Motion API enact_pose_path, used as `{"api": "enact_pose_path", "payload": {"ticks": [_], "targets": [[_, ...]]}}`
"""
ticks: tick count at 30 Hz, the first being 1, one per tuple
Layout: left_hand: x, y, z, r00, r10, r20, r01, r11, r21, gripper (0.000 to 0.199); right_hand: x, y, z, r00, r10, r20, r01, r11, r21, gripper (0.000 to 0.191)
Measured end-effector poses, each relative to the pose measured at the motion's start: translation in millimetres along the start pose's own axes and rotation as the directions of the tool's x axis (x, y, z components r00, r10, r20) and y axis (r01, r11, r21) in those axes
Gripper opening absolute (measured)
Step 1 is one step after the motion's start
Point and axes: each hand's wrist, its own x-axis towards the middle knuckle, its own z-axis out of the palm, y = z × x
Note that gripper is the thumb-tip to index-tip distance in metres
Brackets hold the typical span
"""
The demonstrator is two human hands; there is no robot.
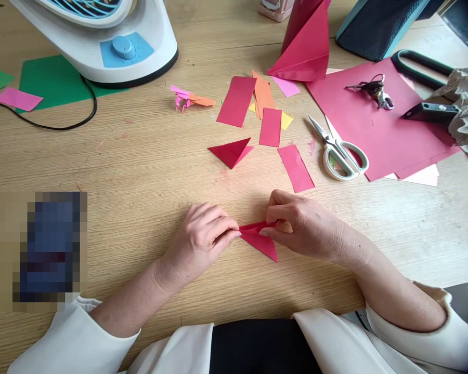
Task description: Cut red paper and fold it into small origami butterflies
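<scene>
A small folded red paper point(263, 241) is stretched between my two hands near the table's front edge. My left hand point(206, 234) pinches its left tip between thumb and fingers. At its upper right part, my right hand point(296, 223) has the paper gripped between thumb and curled fingers. One pointed corner hangs down toward my body. Just beyond the hands rests another folded red triangle point(232, 153). Flat red rectangles point(296, 169) lie to its right and above it, one partly over an orange strip point(263, 93).
White-handled scissors point(339, 150) lie right of the rectangles, beside large red sheets point(374, 119) bearing keys point(374, 91). A white appliance point(140, 57) stands at the back left, near green paper point(42, 83). A blurred dark object point(50, 246) is at left.
</scene>
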Motion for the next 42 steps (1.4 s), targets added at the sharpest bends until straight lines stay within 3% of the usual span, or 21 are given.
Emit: {"api": "enact_pose_path", "payload": {"ticks": [11, 21, 37, 39, 42], "targets": [[0, 3, -0.2, 0.998, -0.036, 0.042, 0.032, 0.995, 0.092, 0.016, 1, -5, 1, 0.999, 0.051, -0.003, -0.052, 0.998, -0.022, 0.021], [-1, 4, -5.3, 0.989, -0.083, 0.121, 0.077, 0.995, 0.061, 0.010, -1, -4, 3, 0.999, 0.035, -0.012, -0.035, 0.998, -0.053, 0.020], [-2, 20, 3.9, 0.974, -0.226, 0.017, 0.217, 0.953, 0.210, 0.010, -1, -5, 8, 0.998, 0.051, -0.023, -0.053, 0.994, -0.097, 0.021], [-5, 21, 4.7, 0.985, -0.174, -0.020, 0.174, 0.955, 0.240, 0.007, -1, -5, 8, 0.998, 0.054, -0.013, -0.055, 0.993, -0.104, 0.021], [-15, 23, 5.6, 0.997, 0.065, -0.050, -0.049, 0.962, 0.268, 0.018, 0, -6, 7, 0.999, 0.050, -0.008, -0.051, 0.992, -0.114, 0.021]]}}
